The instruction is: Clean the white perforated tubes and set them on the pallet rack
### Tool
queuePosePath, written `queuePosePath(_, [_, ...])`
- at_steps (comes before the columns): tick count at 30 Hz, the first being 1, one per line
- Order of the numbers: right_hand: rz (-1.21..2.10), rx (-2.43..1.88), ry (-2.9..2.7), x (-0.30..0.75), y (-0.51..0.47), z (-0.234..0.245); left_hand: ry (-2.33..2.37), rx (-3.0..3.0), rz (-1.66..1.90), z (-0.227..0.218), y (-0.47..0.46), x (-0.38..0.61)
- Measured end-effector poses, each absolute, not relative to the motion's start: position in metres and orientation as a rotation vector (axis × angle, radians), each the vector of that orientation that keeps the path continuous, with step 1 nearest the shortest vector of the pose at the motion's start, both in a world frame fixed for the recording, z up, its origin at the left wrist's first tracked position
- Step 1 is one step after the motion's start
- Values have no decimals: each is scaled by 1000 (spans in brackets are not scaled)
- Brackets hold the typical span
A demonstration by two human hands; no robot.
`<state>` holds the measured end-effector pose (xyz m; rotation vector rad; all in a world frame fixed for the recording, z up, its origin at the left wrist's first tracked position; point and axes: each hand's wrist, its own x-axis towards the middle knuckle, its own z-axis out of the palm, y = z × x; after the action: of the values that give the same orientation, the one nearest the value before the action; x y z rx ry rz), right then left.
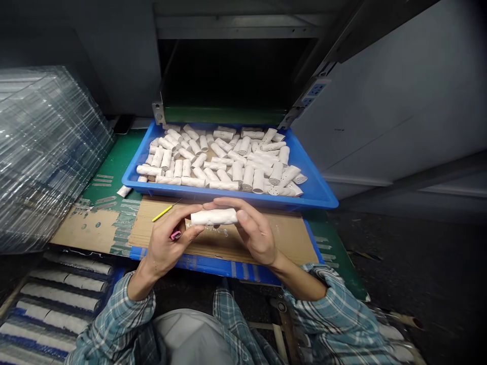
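A white tube (213, 217) lying sideways over the brown cardboard (281, 238), long way from left to right, just in front of the blue tray (243, 198) of more white tubes (228, 162). Held up between both hands, fingers curled and not spread: the right hand (254, 233) pinching the right end with thumb and fingers, the left hand (169, 238) touching the left end, a small pink thing (175, 235) tucked in its fingers. A yellow stick (165, 213) lying on the cardboard just past the left hand.

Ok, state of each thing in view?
Left hand: gripping white tube's left end, pink item tucked in fingers.
Right hand: gripping tube's right end.
White tube: held level, off the bench.
Pink item: held, partly hidden.
Blue tray: full of loose white tubes.
Yellow-handled pick: lying on cardboard.
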<state>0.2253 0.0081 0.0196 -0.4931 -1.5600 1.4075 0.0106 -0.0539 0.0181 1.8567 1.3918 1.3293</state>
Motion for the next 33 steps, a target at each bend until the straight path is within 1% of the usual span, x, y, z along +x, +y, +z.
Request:
queuePosePath(3, [1285,-518,-1678,224,10,24,1372,1895,1352,18,-54,9])
queuePosePath(7, [914,-540,-1954,223,15,24,1401,1909,1376,21,-52,10])
queuePosePath(9, [840,-500,-2056,223,16,20,1385,1980,1364,25,-52,12])
queuePosePath(12, [837,-466,-2075,223,15,14,1337,2091,1282,33,-54,13])
queuePosePath(16, [788,-490,-2003,224,13,15,1391,2039,1147,47,-62,2])
queuePosePath(22, [853,-474,-1950,223,13,17,1444,2150,813,65,-70,-16])
queuePosePath(24, [856,-456,-1937,222,14,16,1408,2163,806,68,-68,-18])
queuePosePath(28, [811,-477,-1915,222,15,14,1316,2299,912,72,-62,-18])
queuePosePath(33, [859,-484,-1931,224,15,15,1500,2344,903,74,-57,-15])
